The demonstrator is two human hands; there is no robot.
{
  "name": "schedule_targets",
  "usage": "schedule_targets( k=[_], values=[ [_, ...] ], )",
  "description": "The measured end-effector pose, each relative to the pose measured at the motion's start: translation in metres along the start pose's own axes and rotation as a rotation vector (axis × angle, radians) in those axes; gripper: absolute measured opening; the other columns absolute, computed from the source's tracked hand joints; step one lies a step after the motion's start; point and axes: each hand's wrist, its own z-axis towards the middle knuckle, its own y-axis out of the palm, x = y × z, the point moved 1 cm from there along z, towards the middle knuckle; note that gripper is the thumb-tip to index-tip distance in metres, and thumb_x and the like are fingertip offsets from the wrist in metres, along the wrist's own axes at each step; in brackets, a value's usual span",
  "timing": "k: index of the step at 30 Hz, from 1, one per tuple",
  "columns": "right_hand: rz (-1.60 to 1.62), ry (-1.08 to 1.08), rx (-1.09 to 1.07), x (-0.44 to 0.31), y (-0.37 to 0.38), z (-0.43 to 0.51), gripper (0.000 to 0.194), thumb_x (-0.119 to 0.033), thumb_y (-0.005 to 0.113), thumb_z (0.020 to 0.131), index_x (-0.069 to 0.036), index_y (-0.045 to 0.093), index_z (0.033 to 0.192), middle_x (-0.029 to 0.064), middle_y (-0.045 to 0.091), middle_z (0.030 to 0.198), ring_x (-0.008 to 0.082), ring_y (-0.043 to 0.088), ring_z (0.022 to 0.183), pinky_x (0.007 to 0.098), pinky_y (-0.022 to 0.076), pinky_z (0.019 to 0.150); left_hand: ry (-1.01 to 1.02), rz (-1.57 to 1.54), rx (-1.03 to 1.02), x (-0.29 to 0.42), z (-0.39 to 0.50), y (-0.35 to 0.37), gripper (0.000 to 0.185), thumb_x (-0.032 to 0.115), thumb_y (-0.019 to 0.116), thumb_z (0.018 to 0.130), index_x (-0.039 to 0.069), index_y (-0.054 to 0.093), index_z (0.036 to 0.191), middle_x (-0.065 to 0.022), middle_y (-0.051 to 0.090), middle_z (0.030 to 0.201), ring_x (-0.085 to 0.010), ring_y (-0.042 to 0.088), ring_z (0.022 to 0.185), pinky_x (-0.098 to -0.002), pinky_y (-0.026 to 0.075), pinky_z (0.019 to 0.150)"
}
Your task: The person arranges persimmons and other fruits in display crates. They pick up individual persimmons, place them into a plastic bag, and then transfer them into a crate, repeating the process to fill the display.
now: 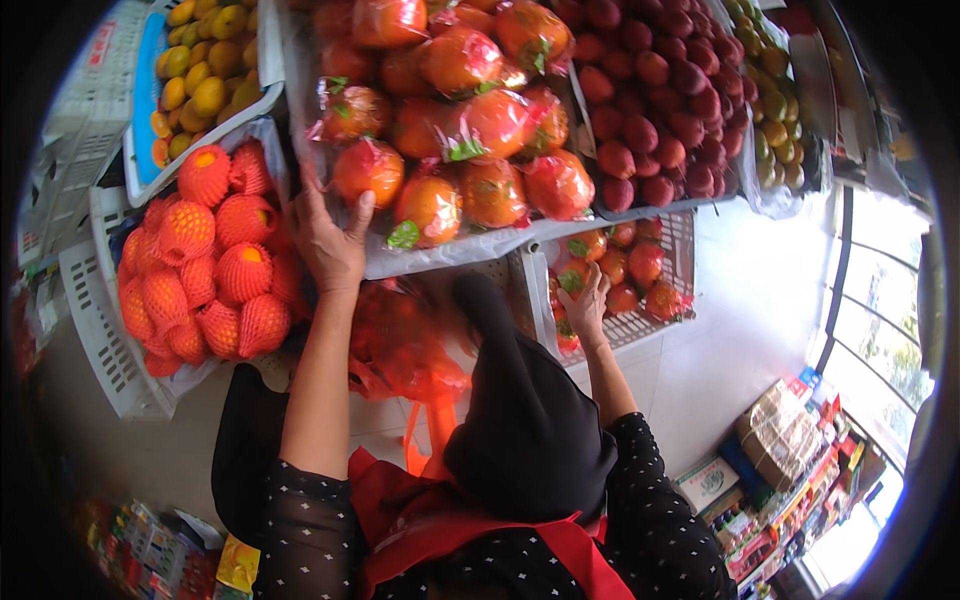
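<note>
My left hand (330, 244) is at the front left corner of an upper crate lined with clear plastic (480, 244). Its fingers lie along the crate's side, and the thumb is raised beside a wrapped orange (367, 171). Film-wrapped oranges, some with green stickers or leaves, are piled in this crate. Lower down, my right hand (587, 301) reaches over a pale plastic crate (637, 330) with its fingers spread. Under it are more wrapped oranges (621, 298); whether the fingertips touch one, I cannot tell.
Net-sleeved orange fruit (202, 277) fills a white crate (101, 322) at left. Yellow fruit (210, 94) lies behind it, dark red fruit (660, 97) to the right. A red plastic bag (397, 337) hangs below the upper crate, near my black-clad leg (525, 420). Packaged goods (780, 480) stand at lower right.
</note>
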Motion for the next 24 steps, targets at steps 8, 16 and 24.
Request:
schedule_targets(
  k=[8, 16, 24],
  values=[
    [0.136, 0.017, 0.163, 0.01, 0.006, 0.017, 0.072, -0.019, 0.084, 0.074, 0.0, 0.045, 0.131, 0.0225, 0.052, 0.123, 0.0381, 0.05, 0.119, 0.0484, 0.0426, 0.105, -0.026, -0.02, -0.007, 0.006, 0.003, -0.006, 0.098, 0.062, 0.071, 0.084, 0.0, 0.04, 0.153, -0.0184, 0.063, 0.109, -0.0434, 0.046, 0.127, -0.0513, 0.035, 0.112],
    [0.599, -0.251, 0.346, -0.109, -0.087, -0.017, 0.068, -0.014, 0.076, 0.082, -0.005, 0.04, 0.139, 0.0159, 0.044, 0.136, 0.0285, 0.044, 0.13, 0.0441, 0.0361, 0.111, -0.056, -0.017, -0.041, 0.006, 0.001, -0.007, 0.098, 0.059, 0.073, 0.083, -0.001, 0.037, 0.153, -0.0187, 0.063, 0.118, -0.0339, 0.059, 0.111, -0.0486, 0.036, 0.109],
    [0.269, -1.095, 0.213, -0.345, -0.091, 0.061, 0.07, -0.014, 0.082, 0.075, -0.014, 0.052, 0.138, 0.0236, 0.045, 0.145, 0.042, 0.042, 0.137, 0.0531, 0.0357, 0.112, -0.012, -0.001, -0.021, 0.01, 0.003, -0.011, 0.094, 0.056, 0.073, 0.086, -0.004, 0.04, 0.151, -0.0197, 0.062, 0.117, -0.0359, 0.056, 0.112, -0.0473, 0.037, 0.108]
  ],
)
